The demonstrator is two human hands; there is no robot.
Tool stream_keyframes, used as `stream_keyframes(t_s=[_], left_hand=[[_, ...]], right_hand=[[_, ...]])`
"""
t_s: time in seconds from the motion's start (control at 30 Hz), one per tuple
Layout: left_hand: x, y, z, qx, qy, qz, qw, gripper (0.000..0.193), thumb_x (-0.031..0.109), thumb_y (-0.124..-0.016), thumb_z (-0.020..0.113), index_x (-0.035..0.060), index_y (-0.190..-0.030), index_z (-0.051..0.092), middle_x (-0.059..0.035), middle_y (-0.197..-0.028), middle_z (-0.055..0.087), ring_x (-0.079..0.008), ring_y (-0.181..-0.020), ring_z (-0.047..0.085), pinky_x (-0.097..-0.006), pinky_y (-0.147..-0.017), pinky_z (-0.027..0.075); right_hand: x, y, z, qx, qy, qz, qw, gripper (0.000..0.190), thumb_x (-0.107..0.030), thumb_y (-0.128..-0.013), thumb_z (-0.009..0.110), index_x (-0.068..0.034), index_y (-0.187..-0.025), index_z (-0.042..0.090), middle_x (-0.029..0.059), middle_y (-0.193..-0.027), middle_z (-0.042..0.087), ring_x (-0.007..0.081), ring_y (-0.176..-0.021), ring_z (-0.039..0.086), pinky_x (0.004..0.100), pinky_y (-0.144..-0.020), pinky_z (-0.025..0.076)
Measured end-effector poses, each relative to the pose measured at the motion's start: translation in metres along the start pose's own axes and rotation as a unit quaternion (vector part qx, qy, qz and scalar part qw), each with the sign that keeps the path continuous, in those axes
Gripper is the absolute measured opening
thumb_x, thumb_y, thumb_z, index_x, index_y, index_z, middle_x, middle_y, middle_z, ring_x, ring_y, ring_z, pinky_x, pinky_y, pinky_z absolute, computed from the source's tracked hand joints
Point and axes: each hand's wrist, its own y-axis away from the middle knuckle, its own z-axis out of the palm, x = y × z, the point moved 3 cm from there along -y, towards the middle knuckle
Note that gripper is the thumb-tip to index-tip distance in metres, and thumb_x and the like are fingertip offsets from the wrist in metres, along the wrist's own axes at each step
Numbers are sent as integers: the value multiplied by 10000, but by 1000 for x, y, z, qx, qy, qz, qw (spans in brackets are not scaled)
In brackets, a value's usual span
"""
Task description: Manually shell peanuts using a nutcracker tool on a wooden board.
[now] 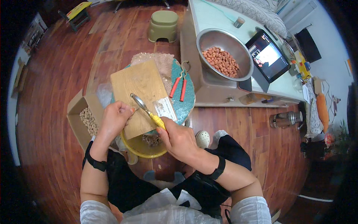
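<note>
My right hand (177, 135) grips the yellow-wrapped handle of a metal hand tool (141, 103), whose rounded silver end lies over a wooden board (139, 81). Left of the tool, above the board's lower left edge, my left hand (117, 114) has its fingertips pinched together; a thin dark thing shows at them, too small to name. The board rests on a round teal-topped stool or small table (188, 89). Red-handled pliers (181, 81) lie on its right side. Below the board, a yellow basin (142, 154) holds brown scraps (152, 140).
A cardboard box (75, 107) of unshelled peanuts (89, 120) stands at left. On the cabinet (207, 16) at right are a steel bowl (202, 65) of shelled reddish nuts (221, 61) and a tablet (268, 56). A green stool (163, 26) stands beyond.
</note>
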Motion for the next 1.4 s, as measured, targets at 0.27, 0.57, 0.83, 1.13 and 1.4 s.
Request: stream_keyframes(t_s=[0.27,0.57,0.83,1.13,1.4], left_hand=[[-6,-4,-1,8,-2,14,1000,182,132,-843,704,-31,-816,626,-47,-671,616,-99,-550,554,-263,-495,446],[-4,-4,2,7,-14,15,1000,192,139,-841,699,-27,-787,619,-49,-652,612,-110,-546,562,-273,-494,452],[-16,-8,-2,10,-82,31,996,187,187,-863,689,12,-841,625,-23,-690,615,-103,-584,565,-262,-515,454],[3,-1,-3,21,-129,75,989,263,240,-838,701,-13,-821,633,-89,-691,638,-146,-631,607,-322,-570,482],[2,2,-3,29,-130,93,987,270,231,-827,703,-29,-825,630,-131,-715,649,-192,-650,633,-356,-588,492]], right_hand=[[9,3,13,-57,50,32,997,222,-267,-934,566,-48,-934,532,167,-645,613,371,-554,618,481,-476,481],[5,0,2,-50,56,11,997,214,-262,-935,565,-49,-922,545,165,-625,611,363,-533,610,477,-465,471],[6,-3,7,-35,65,11,997,206,-254,-933,569,-50,-914,546,158,-584,596,350,-518,613,452,-457,484],[15,4,-5,0,-21,64,998,230,-194,-961,526,-22,-1110,558,231,-686,608,412,-611,623,478,-534,479],[10,3,0,-30,-11,56,998,212,-186,-964,522,-25,-1098,554,221,-681,605,406,-619,628,476,-541,480]])
